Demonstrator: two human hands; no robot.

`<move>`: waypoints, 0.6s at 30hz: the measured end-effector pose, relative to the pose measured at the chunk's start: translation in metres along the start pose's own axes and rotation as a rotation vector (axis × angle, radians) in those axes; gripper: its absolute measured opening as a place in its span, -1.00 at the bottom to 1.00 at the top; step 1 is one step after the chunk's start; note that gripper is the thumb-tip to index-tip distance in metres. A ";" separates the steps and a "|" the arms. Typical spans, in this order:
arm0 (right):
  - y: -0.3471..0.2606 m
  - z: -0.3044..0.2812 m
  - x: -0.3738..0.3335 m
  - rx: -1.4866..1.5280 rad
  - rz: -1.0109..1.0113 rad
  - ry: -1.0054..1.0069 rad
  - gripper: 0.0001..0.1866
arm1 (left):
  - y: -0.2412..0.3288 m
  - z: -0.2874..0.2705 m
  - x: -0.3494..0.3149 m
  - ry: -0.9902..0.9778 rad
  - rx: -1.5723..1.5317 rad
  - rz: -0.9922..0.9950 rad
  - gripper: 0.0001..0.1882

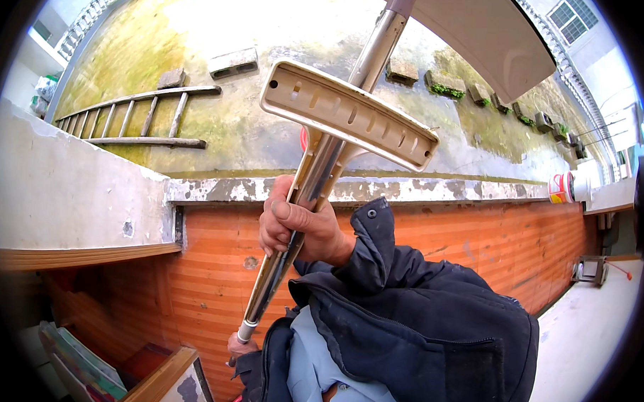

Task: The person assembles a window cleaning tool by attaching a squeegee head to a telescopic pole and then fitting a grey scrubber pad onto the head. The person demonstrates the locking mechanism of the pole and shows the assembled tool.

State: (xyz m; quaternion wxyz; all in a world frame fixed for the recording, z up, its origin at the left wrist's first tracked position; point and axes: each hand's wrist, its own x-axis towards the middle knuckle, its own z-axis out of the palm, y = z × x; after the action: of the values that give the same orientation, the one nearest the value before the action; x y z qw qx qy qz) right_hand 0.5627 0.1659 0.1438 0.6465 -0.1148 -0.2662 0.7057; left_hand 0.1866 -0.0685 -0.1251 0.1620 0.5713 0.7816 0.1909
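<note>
A mop [319,172] slants up across the middle of the head view, with a shiny metal pole and a slotted cream crossbar. My right hand [300,225] wraps its fingers round the shaft below the crossbar. Lower down, beside the dark jacket, my left hand [242,345] is closed at the pale collar near the pole's bottom end; part of it is hidden by the sleeve. The pole's upper end runs out at the top edge. No sponge shows on the crossbar from here.
Orange striped flooring [448,241] lies below a low peeling wall [478,190]. Past it are a wooden ladder [151,113], concrete blocks [233,63] and a mossy yard. A beige panel [484,36] juts in at top right. A red-and-white bucket [560,188] stands right; a cabinet [163,380], lower left.
</note>
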 end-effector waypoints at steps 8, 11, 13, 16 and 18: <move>0.000 0.000 0.001 0.001 0.011 0.018 -0.78 | 0.012 -0.003 -0.005 0.054 0.055 -0.015 -0.80; -0.002 -0.001 0.001 0.010 0.022 0.034 -0.78 | 0.012 0.002 -0.008 0.068 0.087 0.010 -0.83; -0.002 -0.004 0.000 0.008 0.018 0.021 -0.78 | 0.012 0.003 -0.007 0.038 0.053 -0.019 -0.85; -0.003 -0.006 -0.001 -0.012 0.019 0.006 -0.77 | 0.017 0.000 -0.003 -0.053 0.061 -0.025 -0.86; -0.003 -0.007 -0.001 -0.019 0.028 0.013 -0.76 | 0.019 -0.001 0.001 -0.142 0.031 -0.062 -0.86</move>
State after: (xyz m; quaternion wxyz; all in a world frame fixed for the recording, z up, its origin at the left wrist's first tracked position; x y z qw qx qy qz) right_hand 0.5685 0.1665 0.1392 0.6373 -0.1291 -0.2672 0.7112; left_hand 0.2014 -0.0623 -0.1151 0.2142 0.5615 0.7882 0.1326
